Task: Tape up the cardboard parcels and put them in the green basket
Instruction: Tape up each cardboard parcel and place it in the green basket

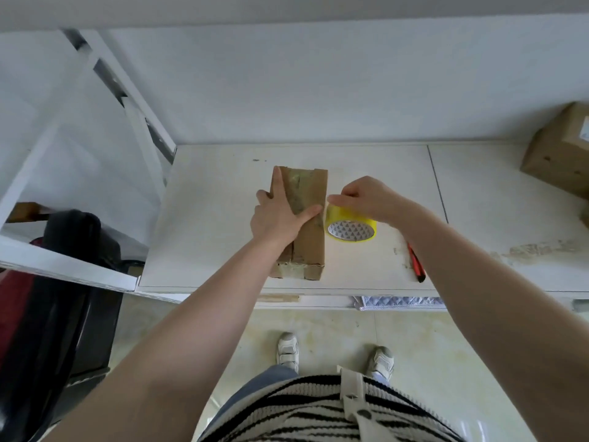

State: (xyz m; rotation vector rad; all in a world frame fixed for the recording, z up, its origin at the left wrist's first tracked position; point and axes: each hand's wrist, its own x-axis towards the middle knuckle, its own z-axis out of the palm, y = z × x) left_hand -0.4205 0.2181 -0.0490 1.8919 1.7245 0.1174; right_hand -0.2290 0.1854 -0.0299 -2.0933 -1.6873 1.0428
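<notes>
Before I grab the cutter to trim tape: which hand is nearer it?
Right. The right hand grips the tape roll beside the red cutter; the left hand presses the parcel, farther away.

— What is the parcel (pixel 307 218) made of?
— Matt brown cardboard, with glossy, wrinkled clear tape along its top seam and over the near end.
— And the roll (pixel 350 225)?
— Shiny yellow plastic tape on a printed paper core.
— The desk (pixel 216 218)?
— A smooth white panel, faintly sheened, scuffed and stained toward the right.
— Anything else?
— The second box (pixel 557 154) is the same dull cardboard. The pen-like tool (pixel 416 262) looks like red and black plastic. The floor (pixel 318 323) is glossy pale tile, and the top (pixel 318 413) is a ribbed knit in stripes.
</notes>
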